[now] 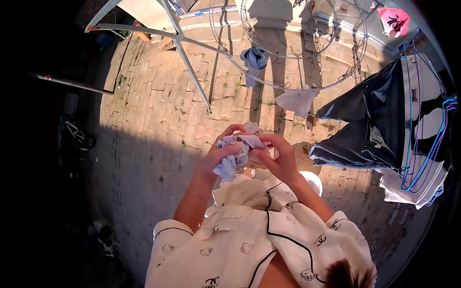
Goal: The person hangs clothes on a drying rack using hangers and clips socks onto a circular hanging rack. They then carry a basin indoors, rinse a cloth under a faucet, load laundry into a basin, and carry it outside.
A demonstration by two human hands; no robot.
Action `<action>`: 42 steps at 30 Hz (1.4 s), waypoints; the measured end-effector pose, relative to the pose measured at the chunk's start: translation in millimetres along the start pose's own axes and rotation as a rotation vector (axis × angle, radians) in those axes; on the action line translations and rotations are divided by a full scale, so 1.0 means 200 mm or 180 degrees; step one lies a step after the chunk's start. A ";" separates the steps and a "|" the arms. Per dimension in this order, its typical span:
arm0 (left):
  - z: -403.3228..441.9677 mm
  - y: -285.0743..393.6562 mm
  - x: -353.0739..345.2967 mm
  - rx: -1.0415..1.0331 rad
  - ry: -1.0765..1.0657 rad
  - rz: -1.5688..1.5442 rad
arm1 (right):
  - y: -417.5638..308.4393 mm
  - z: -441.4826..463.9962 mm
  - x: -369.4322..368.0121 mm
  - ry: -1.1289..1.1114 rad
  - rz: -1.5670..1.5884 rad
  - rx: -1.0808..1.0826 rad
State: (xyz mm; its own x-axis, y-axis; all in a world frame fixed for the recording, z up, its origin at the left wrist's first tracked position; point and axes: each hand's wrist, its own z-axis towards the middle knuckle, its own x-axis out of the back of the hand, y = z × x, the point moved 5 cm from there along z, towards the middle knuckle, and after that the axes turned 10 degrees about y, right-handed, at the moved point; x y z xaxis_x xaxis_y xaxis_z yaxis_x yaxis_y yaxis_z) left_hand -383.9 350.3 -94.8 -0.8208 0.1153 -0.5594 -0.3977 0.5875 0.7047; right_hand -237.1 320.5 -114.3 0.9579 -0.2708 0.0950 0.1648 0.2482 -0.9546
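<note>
item: bundle of crumpled cloth [236,150], pale blue, white and pinkish; held between both hands, in front of the wearer's patterned cream top [225,240].

left hand [214,156]: partly closed, fingers and thumb curled round the bundle's left side.

right hand [280,158]: partly closed, thumb and fingers gripping the bundle's right edge.

hanging rack [288,90]: round, wire, beyond the hands; bearing a blue cloth [254,59] and a white cloth [297,102].

at right: dark frayed denim garment [360,144], beside blue and purple hangers [450,102].

below: sunlit brick paving [153,96]; white bucket [313,182], partly hidden by the right arm.
</note>
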 end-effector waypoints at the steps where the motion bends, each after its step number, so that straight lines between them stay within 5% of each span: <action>1: 0.02 -0.01 0.02 0.0053 -0.0067 0.0132 | 0.00 0.02 -0.02 -0.0101 -0.0084 0.0153; 8: 0.09 -0.01 0.04 -0.0002 0.0362 0.1126 | 0.07 0.07 0.05 0.0170 0.1465 -0.1495; 11: 0.09 -0.03 0.07 0.0094 0.0538 0.1301 | 0.19 0.06 0.07 -0.0109 0.1176 -0.1518; 14: 0.09 -0.02 0.06 0.0136 0.0542 0.1236 | 0.15 0.11 0.11 0.0007 -0.0174 -0.0754; 18: 0.10 0.00 0.03 0.0087 0.0321 0.1103 | 0.22 0.15 0.32 0.2097 -0.0883 -0.0579; 21: 0.09 0.01 0.02 0.0019 0.0285 0.1150 | 0.25 0.25 0.41 0.1836 -0.1194 -0.0636; 24: 0.08 0.01 0.01 0.0011 0.0381 0.1276 | 0.25 0.34 0.38 0.1080 0.0007 -0.0667; 28: 0.08 0.01 0.01 0.0068 0.0508 0.1400 | 0.26 0.30 0.38 0.0548 -0.0336 -0.0451; 42: 0.21 -0.01 -0.02 0.0446 0.0246 0.1550 | 0.31 0.39 0.22 0.0145 0.1061 -0.0968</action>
State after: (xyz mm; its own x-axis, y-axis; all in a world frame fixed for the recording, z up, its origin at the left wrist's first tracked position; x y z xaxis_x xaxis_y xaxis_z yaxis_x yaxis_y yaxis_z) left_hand -361.9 381.9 -111.6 -0.9273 0.3460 -0.1430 0.0929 0.5827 0.8073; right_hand -166.1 397.1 -146.2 0.9346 -0.2647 -0.2376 -0.2338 0.0459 -0.9712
